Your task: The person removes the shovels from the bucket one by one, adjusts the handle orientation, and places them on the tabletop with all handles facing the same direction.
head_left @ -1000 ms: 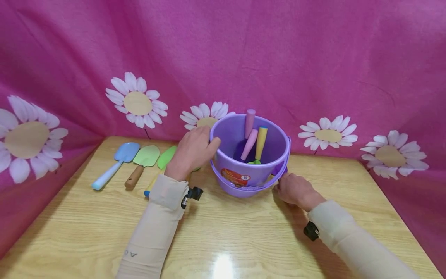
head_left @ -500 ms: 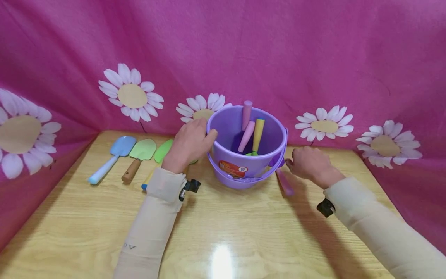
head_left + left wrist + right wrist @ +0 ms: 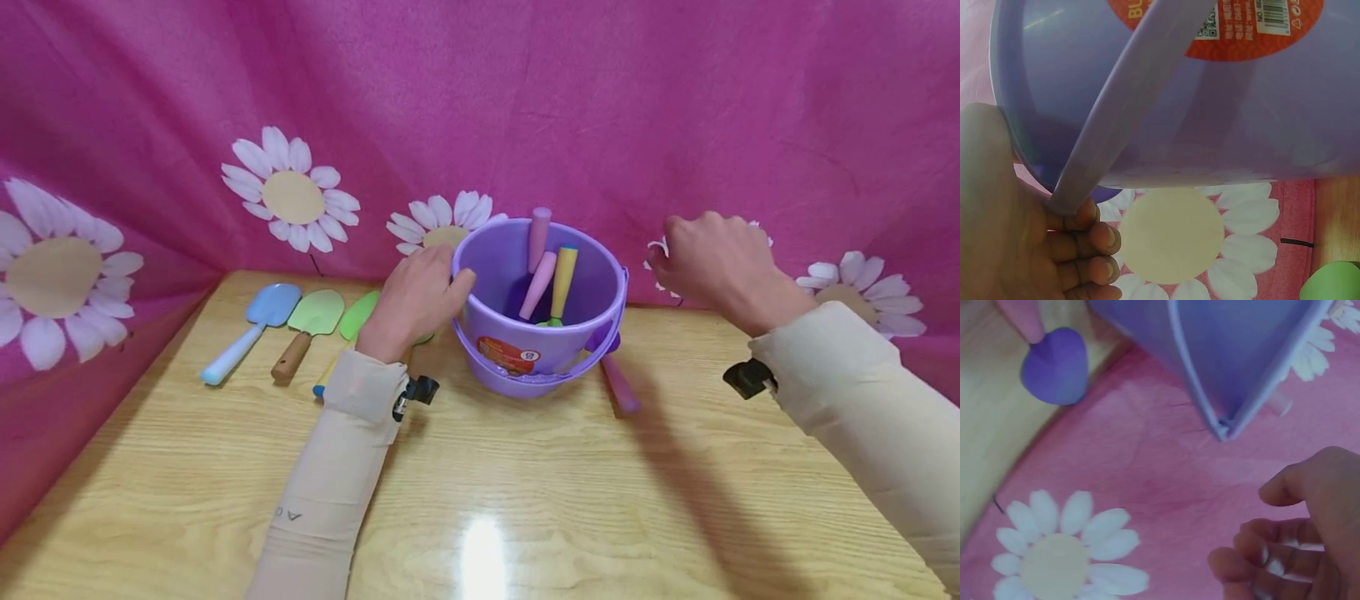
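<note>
A purple bucket (image 3: 525, 350) stands on the table, several trowel handles rising inside it: two pink ones (image 3: 537, 287) and a yellow one (image 3: 564, 279). My left hand (image 3: 416, 302) grips its left rim; in the left wrist view the fingertips (image 3: 1105, 237) curl by the end of the handle. To the right of the bucket lies a purple trowel with a pink handle (image 3: 620, 385), its purple blade (image 3: 1055, 365) plain in the right wrist view. Up in the air right of the bucket is my right hand (image 3: 723, 271), loosely curled and holding nothing.
On the left of the wooden table (image 3: 525, 483) lie a blue trowel (image 3: 273, 305), a light green one with a brown handle (image 3: 292, 357) and a bright green one (image 3: 358, 315) partly behind my left hand. A pink flowered cloth (image 3: 585, 108) hangs behind.
My right hand has let go of the pink-handled trowel beside the bucket and moved up and right, leaving it on the table. My left hand keeps its grip on the rim.
</note>
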### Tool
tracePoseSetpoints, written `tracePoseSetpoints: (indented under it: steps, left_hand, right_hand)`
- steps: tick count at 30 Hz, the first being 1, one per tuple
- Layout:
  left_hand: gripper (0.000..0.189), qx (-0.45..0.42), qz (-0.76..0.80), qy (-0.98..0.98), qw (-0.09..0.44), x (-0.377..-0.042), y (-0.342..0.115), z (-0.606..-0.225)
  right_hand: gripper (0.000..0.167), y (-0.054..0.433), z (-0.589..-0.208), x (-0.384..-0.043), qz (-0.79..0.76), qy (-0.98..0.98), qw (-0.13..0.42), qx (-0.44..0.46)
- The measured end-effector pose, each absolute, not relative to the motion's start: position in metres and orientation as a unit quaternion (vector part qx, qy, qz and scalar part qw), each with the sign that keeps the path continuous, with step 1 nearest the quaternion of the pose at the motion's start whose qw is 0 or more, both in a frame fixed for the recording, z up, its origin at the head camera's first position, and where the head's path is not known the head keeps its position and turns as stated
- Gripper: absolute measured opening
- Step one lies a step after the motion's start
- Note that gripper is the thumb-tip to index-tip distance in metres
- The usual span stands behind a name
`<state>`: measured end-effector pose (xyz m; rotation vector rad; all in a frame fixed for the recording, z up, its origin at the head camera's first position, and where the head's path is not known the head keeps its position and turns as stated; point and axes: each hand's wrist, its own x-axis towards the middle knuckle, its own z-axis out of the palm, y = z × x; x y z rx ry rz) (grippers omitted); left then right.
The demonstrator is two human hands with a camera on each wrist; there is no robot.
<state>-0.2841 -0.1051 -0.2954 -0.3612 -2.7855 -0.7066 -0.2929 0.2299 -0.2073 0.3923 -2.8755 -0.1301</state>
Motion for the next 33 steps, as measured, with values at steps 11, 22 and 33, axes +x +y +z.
tracePoseSetpoints:
  steps: [11, 22, 33]
  left_hand:
    - [0.046, -0.125, -0.241, -0.956, 0.116, -0.289, -0.108, -0.297]
    - [0.048, -0.127, -0.239, -0.957, 0.106, -0.290, -0.104, -0.297]
    - [0.049, -0.122, -0.227, -0.960, 0.109, -0.288, -0.108, -0.297]
  right_hand:
    - [0.026, 0.195, -0.202, -0.303, -0.084, -0.951, 0.146, 0.259]
    - [0.038, 0.180, -0.222, -0.313, -0.133, -0.899, 0.133, 0.396]
    - [0.044, 0.161, -0.234, -0.321, -0.168, -0.889, 0.096, 0.415]
